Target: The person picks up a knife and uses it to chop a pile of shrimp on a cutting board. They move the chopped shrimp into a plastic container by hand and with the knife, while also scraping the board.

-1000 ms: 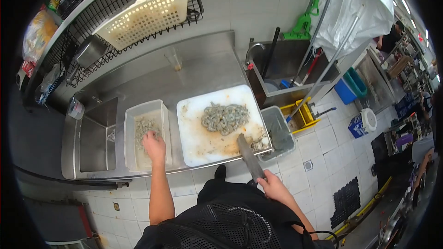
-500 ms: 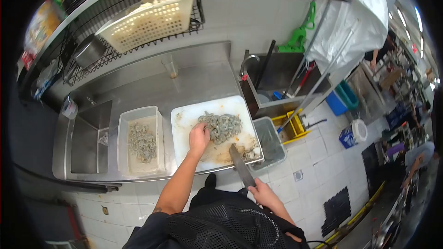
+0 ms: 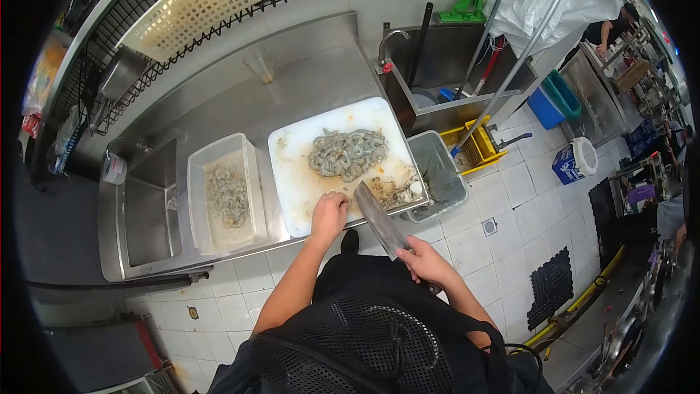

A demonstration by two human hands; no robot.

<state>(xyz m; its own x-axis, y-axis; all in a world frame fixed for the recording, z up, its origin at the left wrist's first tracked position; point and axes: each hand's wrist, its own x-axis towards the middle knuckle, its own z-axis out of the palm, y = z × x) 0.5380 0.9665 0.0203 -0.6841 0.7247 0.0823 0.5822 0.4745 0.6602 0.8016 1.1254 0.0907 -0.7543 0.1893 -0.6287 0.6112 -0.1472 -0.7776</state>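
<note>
A heap of grey peeled shrimp (image 3: 348, 153) lies on the white cutting board (image 3: 295, 147). My left hand (image 3: 330, 213) is over the board's near edge, below the heap, its fingers curled together; whatever is between them is too small to make out. In my right hand (image 3: 424, 260) is a wide-bladed knife (image 3: 380, 223), its blade pointing up and left with the tip over the board's near part. Shell scraps (image 3: 397, 195) lie at the board's near right corner. Left of the board, a clear plastic tub (image 3: 259, 208) holds more shrimp in liquid.
A steel sink (image 3: 152, 211) is at the left, and a glass (image 3: 259, 67) stands on the back of the counter. A grey bin (image 3: 450, 188) and a yellow mop bucket (image 3: 477, 149) stand right of the board. People work at the far right.
My left hand has moved off the shrimp heap toward the board's near edge. The knife in my right hand still points at the board. The head view has shifted.
</note>
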